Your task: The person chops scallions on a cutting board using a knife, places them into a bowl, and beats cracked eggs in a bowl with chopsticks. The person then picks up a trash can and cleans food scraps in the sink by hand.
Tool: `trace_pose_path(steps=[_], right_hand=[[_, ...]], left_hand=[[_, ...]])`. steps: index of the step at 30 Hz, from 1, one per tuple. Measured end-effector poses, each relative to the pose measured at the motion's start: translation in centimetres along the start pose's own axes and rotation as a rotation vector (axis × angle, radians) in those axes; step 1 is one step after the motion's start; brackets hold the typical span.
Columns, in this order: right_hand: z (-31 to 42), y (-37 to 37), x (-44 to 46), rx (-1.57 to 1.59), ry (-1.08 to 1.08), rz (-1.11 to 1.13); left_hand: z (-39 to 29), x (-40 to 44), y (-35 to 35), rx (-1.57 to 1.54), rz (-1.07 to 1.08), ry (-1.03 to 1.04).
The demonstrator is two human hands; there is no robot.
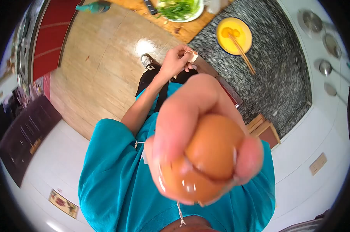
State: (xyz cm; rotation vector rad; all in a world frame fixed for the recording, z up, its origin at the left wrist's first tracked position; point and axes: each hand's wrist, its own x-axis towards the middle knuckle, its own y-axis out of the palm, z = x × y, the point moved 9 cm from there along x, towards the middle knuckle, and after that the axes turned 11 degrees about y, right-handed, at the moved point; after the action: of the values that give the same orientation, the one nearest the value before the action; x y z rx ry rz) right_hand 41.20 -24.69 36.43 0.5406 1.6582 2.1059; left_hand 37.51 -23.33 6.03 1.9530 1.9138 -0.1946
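Brown eggshell (217,145), maybe two pieces (blurry), clasped in curled right hand (179,116), raised close; left arm (150,91) extended, left hand (176,61) grip pinching shell fragment (193,57).

Kitchen, speckled stone counter (275,58), metal ladles (325,67)

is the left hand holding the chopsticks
No, the left hand holds what looks like broken eggshell, while the chopsticks rest in the bowl.
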Motion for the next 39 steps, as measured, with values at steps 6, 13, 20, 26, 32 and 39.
trace_pose_path(steps=[6,13,20,26,32,39], right_hand=[[-7.1,4.1,8.8,-0.028,0.106,0.143],[-16.8,5.9,19.8,-0.029,0.173,0.188],[-25.5,8.1,31.2,-0.007,0.3,0.201],[-31.6,3.2,42.2,-0.073,0.744,0.062],[-38.5,-12.2,54.0,-0.683,0.81,-0.226],[-48.5,-16.0,67.2,-1.241,0.889,0.048]], left_hand=[[-2.2,-2.7,-11.0,-0.081,-0.153,0.056],[-3.5,-6.3,-26.5,-0.211,-0.342,0.119],[-4.7,-8.7,-41.3,-0.24,-0.482,0.144],[-7.0,-10.7,-52.1,-0.351,-0.657,0.231],[-12.0,-14.2,-63.9,-0.335,-0.992,0.356],[-11.4,-19.0,-75.3,-0.709,-1.456,0.522]])
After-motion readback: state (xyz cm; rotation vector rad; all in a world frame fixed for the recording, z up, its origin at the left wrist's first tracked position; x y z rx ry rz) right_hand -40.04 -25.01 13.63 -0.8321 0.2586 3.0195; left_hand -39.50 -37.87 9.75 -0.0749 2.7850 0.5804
